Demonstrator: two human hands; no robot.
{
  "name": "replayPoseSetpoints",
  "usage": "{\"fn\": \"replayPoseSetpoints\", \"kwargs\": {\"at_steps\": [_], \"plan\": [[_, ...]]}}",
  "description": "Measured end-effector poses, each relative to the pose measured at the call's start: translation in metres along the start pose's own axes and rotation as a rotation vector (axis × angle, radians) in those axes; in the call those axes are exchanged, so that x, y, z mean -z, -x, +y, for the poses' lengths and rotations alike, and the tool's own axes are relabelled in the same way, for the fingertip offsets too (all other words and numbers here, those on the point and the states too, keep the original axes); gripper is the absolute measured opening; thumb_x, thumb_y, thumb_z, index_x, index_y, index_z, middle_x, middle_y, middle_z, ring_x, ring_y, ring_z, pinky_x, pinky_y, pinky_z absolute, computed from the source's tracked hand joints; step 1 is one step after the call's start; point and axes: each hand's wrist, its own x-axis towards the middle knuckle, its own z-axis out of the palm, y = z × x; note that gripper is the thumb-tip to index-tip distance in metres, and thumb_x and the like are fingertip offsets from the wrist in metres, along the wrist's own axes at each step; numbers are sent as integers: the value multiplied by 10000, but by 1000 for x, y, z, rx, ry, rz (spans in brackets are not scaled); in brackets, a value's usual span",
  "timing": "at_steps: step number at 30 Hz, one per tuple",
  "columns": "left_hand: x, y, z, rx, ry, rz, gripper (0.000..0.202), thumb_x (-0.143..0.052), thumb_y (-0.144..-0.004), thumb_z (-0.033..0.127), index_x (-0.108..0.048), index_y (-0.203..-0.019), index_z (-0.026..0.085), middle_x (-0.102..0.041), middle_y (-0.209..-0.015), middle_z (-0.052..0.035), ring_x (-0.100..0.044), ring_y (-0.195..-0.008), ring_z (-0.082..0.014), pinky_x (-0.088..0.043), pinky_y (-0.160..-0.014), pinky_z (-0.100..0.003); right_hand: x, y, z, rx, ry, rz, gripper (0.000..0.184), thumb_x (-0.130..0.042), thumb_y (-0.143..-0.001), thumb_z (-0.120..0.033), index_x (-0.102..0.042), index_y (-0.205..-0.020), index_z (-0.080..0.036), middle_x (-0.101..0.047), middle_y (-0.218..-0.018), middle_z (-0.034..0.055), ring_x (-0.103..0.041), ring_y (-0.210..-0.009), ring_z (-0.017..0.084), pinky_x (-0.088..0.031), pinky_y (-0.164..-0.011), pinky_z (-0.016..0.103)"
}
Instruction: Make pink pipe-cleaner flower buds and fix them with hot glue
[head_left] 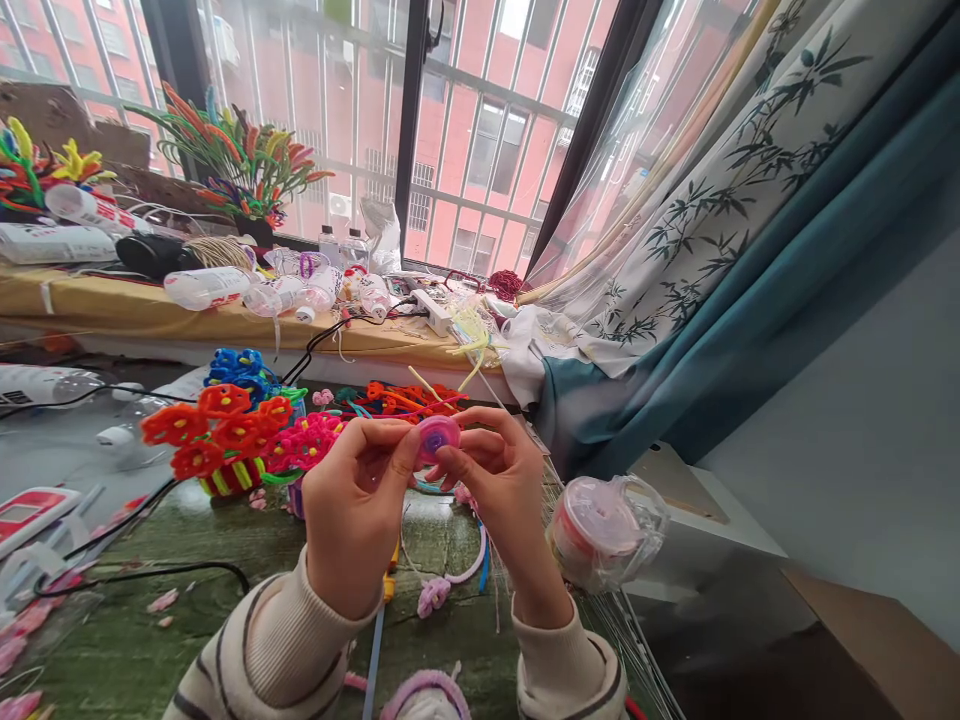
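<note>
Between both hands, above the table, is a small round pink disc (pixel 438 436) with a purple-blue centre; its exact kind cannot be made out. My left hand (pixel 364 500) pinches its left edge between thumb and fingers. On the other side, the thumb and fingertips of my right hand (pixel 495 480) grip its right edge. Just behind the hands lie orange-red fuzzy-wire flowers (pixel 390 400). Below them on the table rests a lilac fuzzy-wire flower (pixel 433 596) with a curved lilac stem. A lilac fuzzy loop (pixel 424 690) shows at the bottom edge.
Red-orange fuzzy flowers (pixel 225 430) and blue ones (pixel 240 372) stand left of my hands. To the right is a plastic-wrapped tub (pixel 600 525). Several plastic bottles (pixel 206 287) lie along the windowsill (pixel 112 312). A black cable (pixel 165 572) crosses the table's left side.
</note>
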Motion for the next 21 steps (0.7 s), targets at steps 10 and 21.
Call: {"fn": "replayPoseSetpoints", "kwargs": {"at_steps": [10, 21], "plan": [[4, -1, -2, -57, -30, 33, 68, -705, -779, 156, -646, -796, 187, -683, -767, 21, -648, -669, -110, -551, -627, -195, 21, -6, -6, 87, 162, 156, 192, -756, -799, -314, -656, -885, -174, -714, -731, 6, -648, -524, 106, -502, -478, 196], [2, 0, 3, -14, -38, -43, 59, -708, -770, 177, -651, -783, 169, -678, -720, 11, -631, -606, -106, -541, -575, -191, 20, -2, -12, -5, 195, 126, 281, -780, -760, -391, -607, -720, -173, -603, -523, -36, -565, -408, 107, -434, -392, 205]]}}
